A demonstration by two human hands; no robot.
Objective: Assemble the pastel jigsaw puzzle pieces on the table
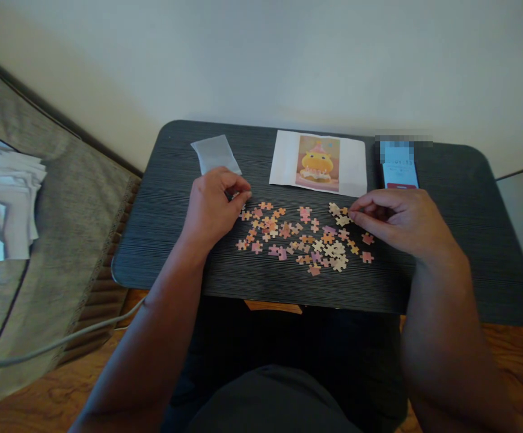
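Note:
Loose jigsaw puzzle pieces, in pink, orange and cream, lie scattered over the middle of a dark table. My left hand is at their left edge, thumb and fingers pinched together. What is between those fingertips is mostly hidden. On the other side, my right hand has its thumb and forefinger closed at the edge of a small orange puzzle piece, beside some cream pieces. Behind the pieces lies a white sheet with a printed picture of a yellow cartoon figure and a cake.
A clear plastic bag lies beyond my left hand. A phone with a lit screen is behind my right hand. The dark table stands against a pale wall. Left of it, papers rest on a cloth-covered surface, and a cable runs below.

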